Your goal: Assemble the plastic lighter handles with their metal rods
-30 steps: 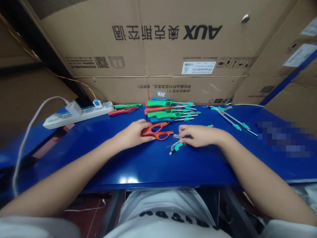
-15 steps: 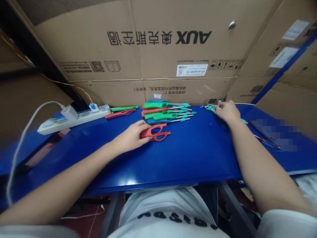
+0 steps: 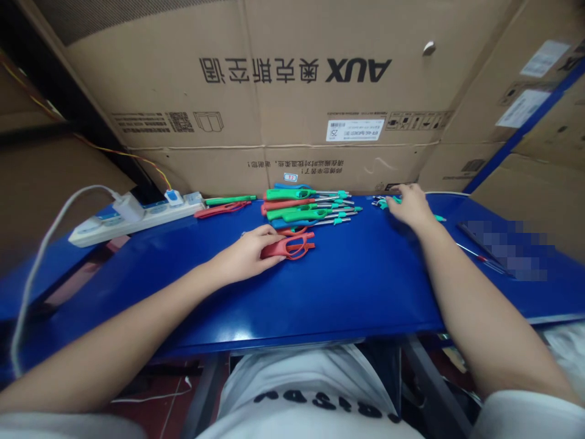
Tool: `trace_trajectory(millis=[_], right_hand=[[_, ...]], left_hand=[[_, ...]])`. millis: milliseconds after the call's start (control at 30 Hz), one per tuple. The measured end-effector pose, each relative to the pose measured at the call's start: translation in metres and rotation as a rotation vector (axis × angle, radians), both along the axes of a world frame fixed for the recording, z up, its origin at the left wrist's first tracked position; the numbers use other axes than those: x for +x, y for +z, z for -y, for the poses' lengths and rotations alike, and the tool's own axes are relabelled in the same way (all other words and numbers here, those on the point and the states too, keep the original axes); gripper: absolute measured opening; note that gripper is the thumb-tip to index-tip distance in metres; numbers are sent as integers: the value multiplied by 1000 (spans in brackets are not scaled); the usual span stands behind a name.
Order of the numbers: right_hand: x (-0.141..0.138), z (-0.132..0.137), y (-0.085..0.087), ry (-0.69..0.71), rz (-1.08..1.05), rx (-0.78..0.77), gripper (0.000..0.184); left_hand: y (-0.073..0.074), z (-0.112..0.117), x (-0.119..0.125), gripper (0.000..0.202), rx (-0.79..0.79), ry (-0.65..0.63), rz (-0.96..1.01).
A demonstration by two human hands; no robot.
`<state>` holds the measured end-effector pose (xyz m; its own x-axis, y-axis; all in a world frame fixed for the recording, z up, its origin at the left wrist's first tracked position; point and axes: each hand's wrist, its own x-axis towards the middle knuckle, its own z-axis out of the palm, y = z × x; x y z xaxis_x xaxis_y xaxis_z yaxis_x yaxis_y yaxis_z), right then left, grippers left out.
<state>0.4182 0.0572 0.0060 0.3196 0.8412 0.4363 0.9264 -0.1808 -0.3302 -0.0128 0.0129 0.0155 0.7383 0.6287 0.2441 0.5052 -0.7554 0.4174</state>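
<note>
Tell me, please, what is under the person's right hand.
Green parts peek out on both sides of the right hand; whatever it covers cannot be seen.

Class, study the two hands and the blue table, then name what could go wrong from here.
1. The red handle shell in the left hand is close to the lighter pile, so a sideways nudge might disturb it.
2. The right hand is at a loose cluster of teal-fitted rods; picking one might drag others along.
3. The white cable hangs near the left forearm and might snag.
</note>
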Motion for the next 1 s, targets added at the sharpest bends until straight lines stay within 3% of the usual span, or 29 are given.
trace_trajectory(millis=[200,367,533,667,767,900,1000], right_hand=[[-65,12,5,687,36,23,24],[-127,31,-4,953,128,7,25],[-143,39,-8,949,246,-33,33],[-140,35,-9,808,275,-3,39],[-137,29,-12,697,324,20,29],[-133,23,-15,662,341,61,19],[-127,21,-11,655,314,133,14]], left_hand=[[-9,-3,2,31,12,8,-11],[-18,-4,5,34,48,110,29],[-13,-8,0,36,4,157,34],[-6,-12,-6,35,-23,155,17],[3,-14,-10,31,-60,129,-59],[23,-25,-24,38,-72,86,-121],[37,-43,-46,46,19,294,-52]])
